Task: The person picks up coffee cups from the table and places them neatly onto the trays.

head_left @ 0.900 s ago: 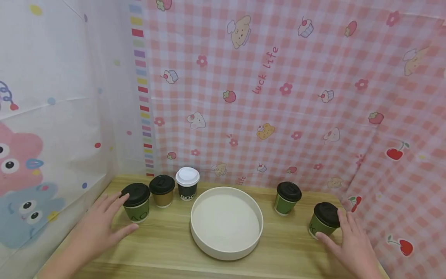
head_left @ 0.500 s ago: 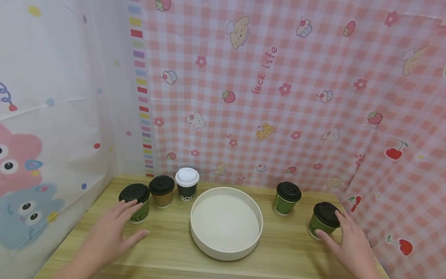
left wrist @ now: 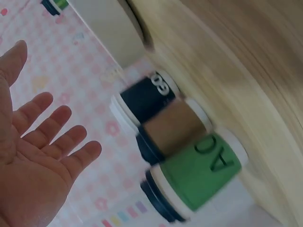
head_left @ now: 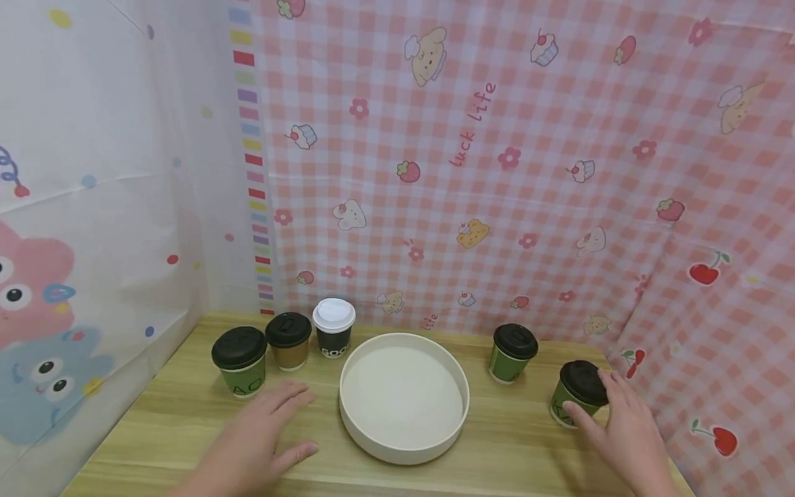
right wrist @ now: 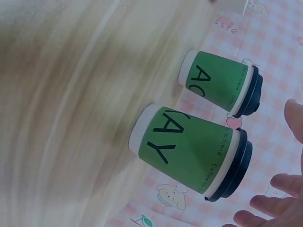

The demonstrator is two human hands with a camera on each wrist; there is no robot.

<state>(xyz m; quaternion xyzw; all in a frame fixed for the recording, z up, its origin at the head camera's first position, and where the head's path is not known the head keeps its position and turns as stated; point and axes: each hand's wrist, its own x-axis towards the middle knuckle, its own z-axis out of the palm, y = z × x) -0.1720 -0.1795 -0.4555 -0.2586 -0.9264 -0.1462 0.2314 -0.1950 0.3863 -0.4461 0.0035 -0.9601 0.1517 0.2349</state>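
Observation:
My left hand (head_left: 257, 435) hovers over the table between the left cups and the round tray, fingers spread, holding nothing. The left wrist view shows its palm (left wrist: 35, 184) apart from the cups. Nearest it stand a green paper cup with a black lid (head_left: 241, 373), a brown cup with a black lid (head_left: 290, 348) and a black cup with a white lid (head_left: 334, 338). My right hand (head_left: 630, 431) is beside the front right green cup (head_left: 574, 404), with fingers extended. In the right wrist view a gap separates its fingers (right wrist: 272, 205) from that green cup (right wrist: 184, 146).
A cream round tray (head_left: 404, 452) with a low wall sits mid-table. Another green cup with a black lid (head_left: 511, 362) stands behind it to the right. Pink checked cloth (head_left: 435, 172) hangs at the back and right; white printed cloth (head_left: 118, 207) hangs on the left.
My left hand has moved right and toward me, away from the left green cup, which is now in full view. The right hand and all the cups have stayed nearly still.

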